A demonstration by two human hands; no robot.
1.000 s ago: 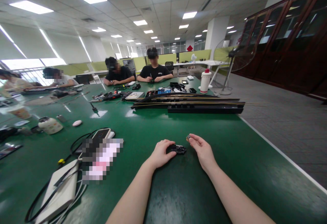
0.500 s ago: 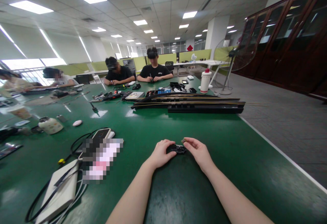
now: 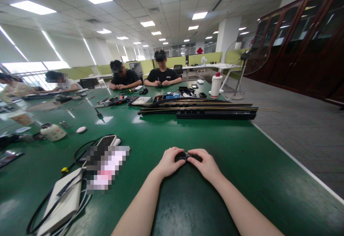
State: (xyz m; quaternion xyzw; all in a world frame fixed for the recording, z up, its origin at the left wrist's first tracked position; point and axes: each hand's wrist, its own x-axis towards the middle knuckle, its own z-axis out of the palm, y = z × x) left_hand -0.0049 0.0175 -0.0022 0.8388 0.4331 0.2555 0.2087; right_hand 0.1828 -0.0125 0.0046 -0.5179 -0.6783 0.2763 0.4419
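Note:
A small black plastic part (image 3: 185, 155) lies low over the green tabletop, between my two hands. My left hand (image 3: 171, 161) grips its left end, thumb in front and fingers behind. At its right end, my right hand (image 3: 203, 161) closes thumb and fingers around it in the same way. Fingers cover both ends, so only the middle shows, with a few light details too small to make out. Whether the right fingers also keep a small piece between them is hidden.
Long black strips (image 3: 215, 113) with thin yellowish rods lie across the table ahead. A white bottle (image 3: 215, 86) with a red top stands behind them. Left are a white power bank (image 3: 60, 202) with cables, a phone (image 3: 106, 142) and a jar (image 3: 53, 132). Co-workers (image 3: 162, 74) sit at the far side.
My right hand has moved left and down from just above the part's right end, where it pinched a small piece, and now holds that end. My left hand has stayed put.

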